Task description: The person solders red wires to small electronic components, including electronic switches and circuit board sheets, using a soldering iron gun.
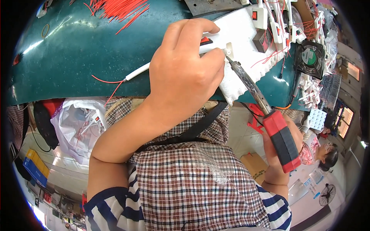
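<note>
My left hand point(188, 67) is closed around a white plastic switch housing point(229, 50) over a white foam sheet point(239, 30). A red rocker switch point(205, 39) shows between its fingers. From under that hand a white tube point(138, 72) sticks out to the left, with thin red wires point(110, 81) at its end. My right hand point(294, 134) grips a soldering iron point(280, 138) by its red and black handle. The iron's tip lies close by the housing's right end, beside my left fingertips; whether they touch I cannot tell.
Loose red wires point(119, 9) lie at the back of the green table point(77, 50). White switch parts point(260, 18) and a black fan point(309, 57) stand at the right. Below the table's left edge hangs a white bag point(73, 125). Another person point(318, 152) sits at far right.
</note>
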{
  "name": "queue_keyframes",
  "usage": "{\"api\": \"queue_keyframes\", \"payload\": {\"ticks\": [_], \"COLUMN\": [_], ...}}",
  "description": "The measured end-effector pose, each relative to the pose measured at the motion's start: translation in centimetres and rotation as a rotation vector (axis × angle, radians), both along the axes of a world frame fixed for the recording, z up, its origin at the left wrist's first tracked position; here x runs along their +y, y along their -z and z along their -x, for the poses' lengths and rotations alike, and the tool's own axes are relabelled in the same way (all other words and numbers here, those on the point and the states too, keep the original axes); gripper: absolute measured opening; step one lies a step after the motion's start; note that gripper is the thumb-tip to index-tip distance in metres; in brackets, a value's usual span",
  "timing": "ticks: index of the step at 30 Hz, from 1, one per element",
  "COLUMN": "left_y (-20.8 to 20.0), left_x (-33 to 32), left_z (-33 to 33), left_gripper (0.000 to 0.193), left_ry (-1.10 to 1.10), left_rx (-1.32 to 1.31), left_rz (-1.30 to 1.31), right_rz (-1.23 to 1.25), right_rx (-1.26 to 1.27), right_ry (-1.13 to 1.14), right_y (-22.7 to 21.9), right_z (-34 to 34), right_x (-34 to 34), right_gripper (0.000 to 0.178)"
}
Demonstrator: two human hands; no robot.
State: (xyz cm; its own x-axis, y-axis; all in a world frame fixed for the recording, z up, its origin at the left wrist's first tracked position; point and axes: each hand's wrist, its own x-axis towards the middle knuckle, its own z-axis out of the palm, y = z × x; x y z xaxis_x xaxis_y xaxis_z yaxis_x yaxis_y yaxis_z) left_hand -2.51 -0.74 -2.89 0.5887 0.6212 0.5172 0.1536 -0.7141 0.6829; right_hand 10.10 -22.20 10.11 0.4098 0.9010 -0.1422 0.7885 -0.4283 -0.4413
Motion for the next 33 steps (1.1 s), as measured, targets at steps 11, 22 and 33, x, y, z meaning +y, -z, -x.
{"api": "queue_keyframes", "payload": {"ticks": [11, 22, 33], "left_y": [0.1, 0.0, -4.5], "left_x": [0.1, 0.8, 5.3], "left_z": [-0.1, -0.1, 0.5], "left_gripper": [0.016, 0.035, 0.048], "left_ry": [-0.004, 0.054, 0.319], "left_rx": [-0.019, -0.045, -0.264], "left_rz": [-0.005, 0.082, 1.096], "right_rz": [-0.166, -0.784, -0.958], "right_rx": [0.042, 0.252, 0.338], "right_ry": [0.230, 0.512, 0.603], "right_y": [-0.2, 3.0, 3.8], "right_z": [1.2, 0.2, -1.2], "right_x": [-2.0, 0.6, 3.4], "right_gripper": [0.005, 0.007, 0.012]}}
